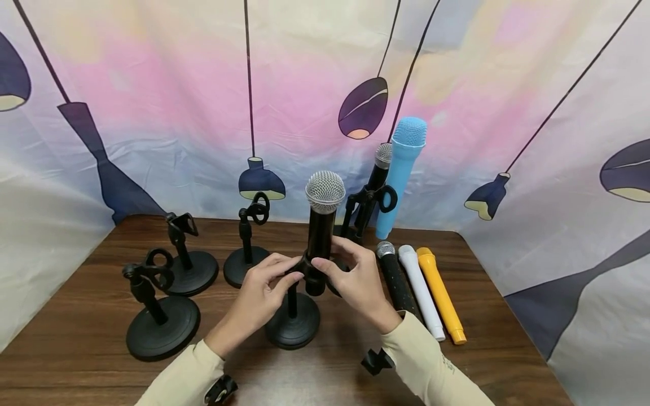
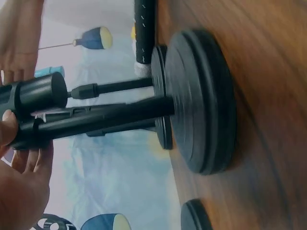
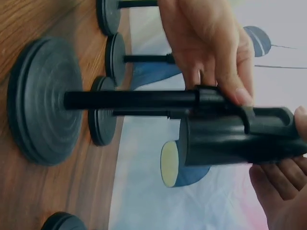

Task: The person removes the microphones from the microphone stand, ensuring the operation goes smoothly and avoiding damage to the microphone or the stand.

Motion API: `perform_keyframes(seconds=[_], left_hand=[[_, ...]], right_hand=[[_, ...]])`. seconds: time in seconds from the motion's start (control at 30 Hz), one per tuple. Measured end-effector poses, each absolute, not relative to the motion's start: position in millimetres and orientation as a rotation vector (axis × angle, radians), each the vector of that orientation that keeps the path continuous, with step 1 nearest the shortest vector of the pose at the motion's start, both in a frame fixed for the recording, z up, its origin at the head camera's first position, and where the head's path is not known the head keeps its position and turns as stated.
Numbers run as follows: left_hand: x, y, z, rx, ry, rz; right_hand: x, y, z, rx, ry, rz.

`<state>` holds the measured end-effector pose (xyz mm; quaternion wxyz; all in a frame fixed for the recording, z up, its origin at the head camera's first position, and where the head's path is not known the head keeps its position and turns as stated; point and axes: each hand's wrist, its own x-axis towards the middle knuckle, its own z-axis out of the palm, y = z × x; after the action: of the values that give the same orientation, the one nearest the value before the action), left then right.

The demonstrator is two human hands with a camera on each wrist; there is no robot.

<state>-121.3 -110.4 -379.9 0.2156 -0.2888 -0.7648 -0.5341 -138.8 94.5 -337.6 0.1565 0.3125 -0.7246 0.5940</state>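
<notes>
A black microphone (image 1: 320, 231) with a silver mesh head stands nearly upright in the ring clip (image 3: 246, 120) of a black desk stand (image 1: 293, 327). My left hand (image 1: 264, 285) pinches the clip at the top of the stand's post (image 2: 105, 117), thumb in front. Around the microphone's lower body curls my right hand (image 1: 358, 276), its thumb on the near side and the other fingers behind. The microphone's bottom end (image 2: 58, 89) sticks out below the clip. The stand's round base rests on the table.
Three black stands with bare clips (image 1: 162, 327) (image 1: 193, 273) (image 1: 246, 262) occupy the left side. Behind my right hand, a silver-headed microphone (image 1: 376, 177) and a blue microphone (image 1: 401, 175) stand up. Black (image 1: 396, 276), white (image 1: 421, 293) and yellow (image 1: 440, 293) microphones lie at right. A patterned cloth (image 1: 304, 101) hangs behind.
</notes>
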Motion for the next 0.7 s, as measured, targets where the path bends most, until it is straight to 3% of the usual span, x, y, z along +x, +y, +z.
perform_keyframes(seconds=[0.7], left_hand=[[-122, -114, -380, -0.845, -2.104, -1.417]], right_hand=[[-141, 90, -327, 0.899, -2.076, 1.578]])
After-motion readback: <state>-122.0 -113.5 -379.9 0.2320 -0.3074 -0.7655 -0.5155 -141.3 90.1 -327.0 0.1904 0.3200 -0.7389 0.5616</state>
